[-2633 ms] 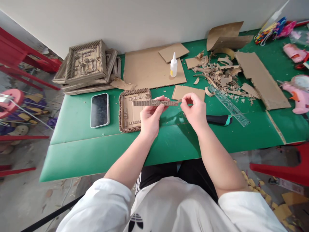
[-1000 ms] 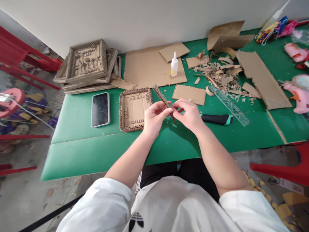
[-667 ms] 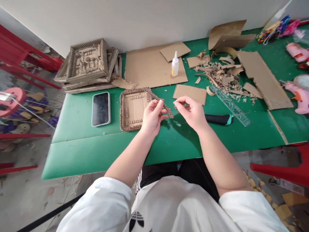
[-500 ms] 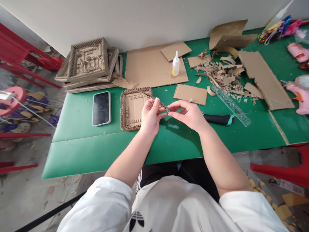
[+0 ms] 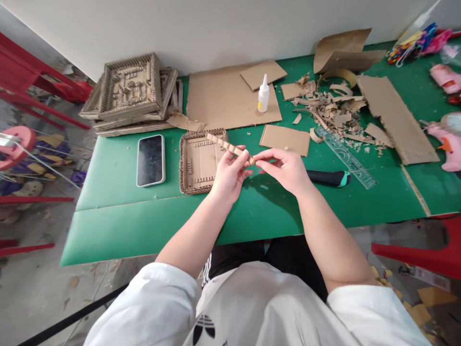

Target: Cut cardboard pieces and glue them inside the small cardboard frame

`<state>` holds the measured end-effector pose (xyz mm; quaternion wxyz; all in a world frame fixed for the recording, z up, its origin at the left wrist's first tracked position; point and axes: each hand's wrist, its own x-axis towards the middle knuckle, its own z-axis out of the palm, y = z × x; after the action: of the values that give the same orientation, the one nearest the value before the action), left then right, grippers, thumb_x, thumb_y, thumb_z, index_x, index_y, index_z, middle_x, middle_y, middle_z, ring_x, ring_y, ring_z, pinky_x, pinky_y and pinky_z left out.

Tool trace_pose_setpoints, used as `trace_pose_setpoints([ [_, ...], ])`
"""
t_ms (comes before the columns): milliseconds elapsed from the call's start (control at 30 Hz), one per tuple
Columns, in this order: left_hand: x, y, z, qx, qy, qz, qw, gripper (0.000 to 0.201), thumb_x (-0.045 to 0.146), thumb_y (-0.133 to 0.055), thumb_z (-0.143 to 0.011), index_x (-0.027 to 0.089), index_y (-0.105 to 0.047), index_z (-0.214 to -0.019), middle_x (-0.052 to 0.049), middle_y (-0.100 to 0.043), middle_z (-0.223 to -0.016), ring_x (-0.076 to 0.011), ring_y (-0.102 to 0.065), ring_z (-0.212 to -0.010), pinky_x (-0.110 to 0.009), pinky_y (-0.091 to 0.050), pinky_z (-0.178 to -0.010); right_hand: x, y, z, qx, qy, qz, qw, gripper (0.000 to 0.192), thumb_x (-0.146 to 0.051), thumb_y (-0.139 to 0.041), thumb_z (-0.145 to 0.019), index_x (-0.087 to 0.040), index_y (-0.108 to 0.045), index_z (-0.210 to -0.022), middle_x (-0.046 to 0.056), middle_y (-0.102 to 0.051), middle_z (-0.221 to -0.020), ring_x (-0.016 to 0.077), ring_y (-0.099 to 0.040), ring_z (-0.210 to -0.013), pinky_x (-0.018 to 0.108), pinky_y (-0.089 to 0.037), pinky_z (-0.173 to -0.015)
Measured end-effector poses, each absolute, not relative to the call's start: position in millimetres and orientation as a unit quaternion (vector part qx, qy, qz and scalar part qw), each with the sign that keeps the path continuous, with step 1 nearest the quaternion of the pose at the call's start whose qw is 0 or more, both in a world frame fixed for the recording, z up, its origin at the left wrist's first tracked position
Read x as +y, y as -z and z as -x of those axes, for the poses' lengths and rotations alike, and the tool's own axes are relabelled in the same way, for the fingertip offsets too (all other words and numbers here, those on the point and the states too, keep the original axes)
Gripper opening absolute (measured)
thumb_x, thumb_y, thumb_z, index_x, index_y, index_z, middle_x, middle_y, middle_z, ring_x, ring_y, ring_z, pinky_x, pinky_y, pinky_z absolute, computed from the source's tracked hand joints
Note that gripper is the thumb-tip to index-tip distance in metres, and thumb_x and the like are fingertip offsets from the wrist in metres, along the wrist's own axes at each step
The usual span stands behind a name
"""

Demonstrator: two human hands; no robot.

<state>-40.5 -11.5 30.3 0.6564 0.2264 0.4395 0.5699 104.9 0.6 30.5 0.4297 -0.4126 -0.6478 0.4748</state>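
A narrow corrugated cardboard strip (image 5: 225,143) slants over the green table (image 5: 126,211), its far end above a small square cardboard tray (image 5: 199,163). My left hand (image 5: 227,174) pinches the strip near its right end. My right hand (image 5: 284,169) meets it there, thumb and forefinger closed on the strip's tip. Both hands hover just right of the tray.
A phone (image 5: 150,160) lies left of the tray. Stacked cardboard frames (image 5: 129,93) sit at the back left. A glue bottle (image 5: 263,94) stands on a cardboard sheet (image 5: 223,103). A knife handle (image 5: 329,178), clear ruler (image 5: 345,157) and cardboard scraps (image 5: 333,108) lie right.
The strip has been turned from level to slanting with its far end over the tray. My right hand let go for a moment, then pinched the strip's right tip again.
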Motion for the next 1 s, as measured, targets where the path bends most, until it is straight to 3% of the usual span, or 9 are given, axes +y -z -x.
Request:
trace_pose_setpoints([
  [167, -10.1, -27.1, 39.8, 0.422, -0.56, -0.212, 0.681, 0.035, 0.029, -0.077, -0.067, 0.021, -0.057, -0.094, 0.005, -0.061, -0.067, -0.0048, -0.06, -0.058, -0.013, -0.047, -0.05, -2.0, -30.1, -101.5, -0.681, -0.436, 0.392, 0.439, 0.021, -0.026, -0.066, -0.075, -0.024, -0.068, -0.096, 0.001, -0.069, -0.094, 0.0132, -0.065, -0.081, 0.026, -0.056, -0.066],
  [267, -13.8, -27.2, 39.7, 0.461, -0.519, -0.299, 0.655, 0.032, 0.048, -0.066, -0.074, 0.018, -0.06, -0.083, 0.002, -0.061, -0.065, -0.008, -0.06, -0.056, -0.017, -0.046, -0.046, -1.4, -31.7, -102.5, -0.67, -0.405, 0.401, 0.476, 0.018, -0.025, -0.064, -0.077, -0.022, -0.069, -0.094, 0.001, -0.068, -0.09, 0.0119, -0.064, -0.078, 0.024, -0.056, -0.065],
  [333, -17.5, -28.9, 41.2, 0.526, -0.509, -0.416, 0.539, 0.04, 0.055, -0.056, -0.079, 0.016, -0.06, -0.07, 0.0, -0.058, -0.057, -0.0091, -0.057, -0.051, -0.019, -0.043, -0.044, 0.4, -33.7, -107.0, -0.642, -0.404, 0.41, 0.507, 0.018, -0.025, -0.064, -0.077, -0.022, -0.069, -0.094, 0.001, -0.068, -0.09, 0.0113, -0.064, -0.076, 0.023, -0.056, -0.063],
  [400, -20.3, -31.3, 43.9, 0.559, -0.531, -0.548, 0.325, 0.037, 0.05, -0.057, -0.081, 0.017, -0.063, -0.066, -0.001, -0.061, -0.058, -0.0102, -0.058, -0.055, -0.022, -0.048, -0.053, 2.3, -36.4, -113.7, -0.614, -0.417, 0.422, 0.521, 0.019, -0.026, -0.064, -0.076, -0.022, -0.069, -0.094, 0.001, -0.068, -0.088, 0.0106, -0.064, -0.071, 0.023, -0.056, -0.06],
  [467, -21.1, -33.2, 46.6, 0.518, -0.547, -0.647, 0.119, 0.018, 0.037, -0.065, -0.078, 0.019, -0.068, -0.077, -0.002, -0.069, -0.075, -0.0143, -0.063, -0.075, -0.028, -0.051, -0.074, 3.1, -39.3, -120.7, -0.606, -0.454, 0.418, 0.501, 0.02, -0.028, -0.066, -0.075, -0.022, -0.069, -0.093, 0.0, -0.068, -0.083, 0.01, -0.063, -0.065, 0.023, -0.056, -0.059],
  [533, -20.7, -33.6, 47.7, 0.455, -0.536, -0.71, 0.032, 0.017, 0.029, -0.069, -0.075, 0.022, -0.07, -0.091, -0.003, -0.071, -0.093, -0.0186, -0.062, -0.096, -0.034, -0.049, -0.089, 2.7, -41.5, -125.6, -0.612, -0.496, 0.397, 0.471, 0.02, -0.03, -0.068, -0.073, -0.022, -0.07, -0.092, -0.001, -0.068, -0.078, 0.0096, -0.063, -0.063, 0.023, -0.056, -0.06],
  [633, -21.3, -31.4, 44.6, 0.438, -0.518, -0.728, 0.096, 0.019, 0.025, -0.066, -0.079, 0.022, -0.07, -0.097, -0.003, -0.072, -0.094, -0.0161, -0.065, -0.091, -0.03, -0.052, -0.082, 1.3, -43.2, -126.6, -0.609, -0.529, 0.376, 0.456, 0.02, -0.031, -0.069, -0.072, -0.021, -0.07, -0.09, -0.001, -0.068, -0.079, 0.0098, -0.063, -0.067, 0.023, -0.055, -0.061],
  [833, -26.2, -28.1, 33.9, 0.482, -0.547, -0.55, 0.407, 0.023, 0.031, -0.071, -0.073, 0.021, -0.07, -0.093, -0.002, -0.073, -0.088, -0.0133, -0.068, -0.077, -0.025, -0.056, -0.072, 0.6, -42.9, -116.8, -0.576, -0.553, 0.368, 0.477, 0.028, -0.03, -0.07, -0.07, -0.021, -0.069, -0.097, 0.0, -0.068, -0.081, 0.0103, -0.063, -0.072, 0.024, -0.056, -0.065],
  [1000, -25.3, -29.1, 30.4, 0.46, -0.564, -0.462, 0.507, 0.023, 0.031, -0.075, -0.068, 0.019, -0.07, -0.087, -0.002, -0.073, -0.082, -0.0136, -0.069, -0.072, -0.027, -0.057, -0.07, 0.3, -39.3, -112.3, -0.557, -0.565, 0.387, 0.47, 0.024, -0.03, -0.067, -0.073, -0.021, -0.069, -0.095, 0.001, -0.07, -0.087, 0.0117, -0.065, -0.074, 0.027, -0.058, -0.069],
])
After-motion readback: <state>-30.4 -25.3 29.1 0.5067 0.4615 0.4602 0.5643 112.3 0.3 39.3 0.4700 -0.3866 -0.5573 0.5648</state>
